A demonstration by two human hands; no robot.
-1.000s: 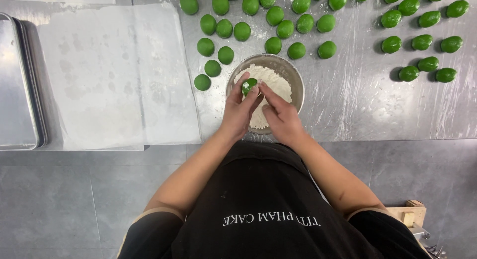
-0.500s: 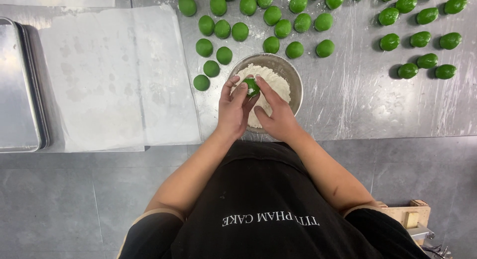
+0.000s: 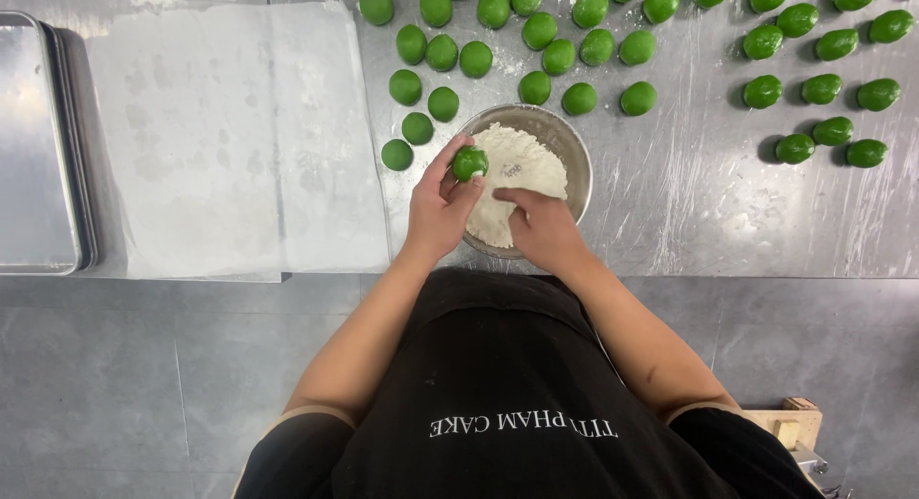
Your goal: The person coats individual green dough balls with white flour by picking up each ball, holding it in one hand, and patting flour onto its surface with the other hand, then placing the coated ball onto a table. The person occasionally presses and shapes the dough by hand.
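Table (image 3: 728,212) steel, floured | left hand (image 3: 438,207) grips green ball (image 3: 470,162) | right hand (image 3: 544,226) loose, empty

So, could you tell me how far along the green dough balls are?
Many green balls already lie shaped on the steel table. The left hand holds one ball over the flour bowl; the right hand rests in the flour. The paper sheet and tray hold none.

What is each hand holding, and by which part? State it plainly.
The left hand holds a green ball by its sides, in the fingertips, over the bowl. The right hand holds nothing visible; it rests on the flour.
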